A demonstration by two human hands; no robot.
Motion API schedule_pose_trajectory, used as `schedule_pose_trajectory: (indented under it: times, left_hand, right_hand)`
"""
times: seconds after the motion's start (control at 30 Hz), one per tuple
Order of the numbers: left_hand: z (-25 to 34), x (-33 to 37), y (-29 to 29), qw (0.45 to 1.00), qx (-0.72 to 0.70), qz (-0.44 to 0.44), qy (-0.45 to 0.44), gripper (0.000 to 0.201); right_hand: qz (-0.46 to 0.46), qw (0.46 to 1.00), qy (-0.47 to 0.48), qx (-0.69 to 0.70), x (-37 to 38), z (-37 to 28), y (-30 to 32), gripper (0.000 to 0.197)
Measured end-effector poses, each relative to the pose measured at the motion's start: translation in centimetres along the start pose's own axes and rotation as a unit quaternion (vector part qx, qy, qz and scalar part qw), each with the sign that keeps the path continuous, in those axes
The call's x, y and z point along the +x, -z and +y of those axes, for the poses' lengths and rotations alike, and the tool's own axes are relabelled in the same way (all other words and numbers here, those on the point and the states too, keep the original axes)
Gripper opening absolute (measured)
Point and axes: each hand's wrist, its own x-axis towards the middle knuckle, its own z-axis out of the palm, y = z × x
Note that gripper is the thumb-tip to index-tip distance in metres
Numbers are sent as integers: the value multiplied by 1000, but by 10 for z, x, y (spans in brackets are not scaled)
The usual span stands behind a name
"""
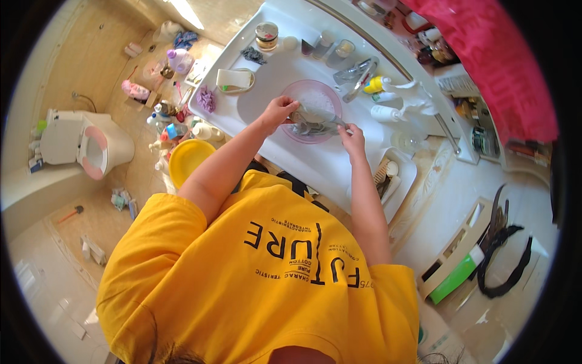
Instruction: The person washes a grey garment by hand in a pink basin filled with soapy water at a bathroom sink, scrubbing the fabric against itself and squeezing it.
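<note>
A wet grey cloth [316,119] is stretched between my two hands over a pinkish, see-through basin [335,96]. My left hand [281,113] is closed on its left end. The cloth's right end is pinched in the fingers of my right hand [352,139], slightly nearer to me. Whitish, sudsy-looking water lies in the basin below, and part of the cloth hangs down toward it. The basin stands inside the white sink [254,97].
A soap dish [235,80], a purple scrunchie [206,99] and a jar [267,36] sit on the sink's left side. Beyond the basin is the faucet [361,79], with bottles beside it. A yellow basin [191,162] and several bottles stand at the left.
</note>
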Motion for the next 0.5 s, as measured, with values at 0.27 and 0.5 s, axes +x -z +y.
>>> schedule_pose_trajectory:
  times: [0.27,0.5]
  left_hand:
    - [-66,32,10,992,46,117,-7,42]
    - [-91,42,8,988,29,141,55,51]
  right_hand:
    - [-33,990,136,-32,51,10,-44,46]
    - [-112,956,179,-201,88,23,-103,61]
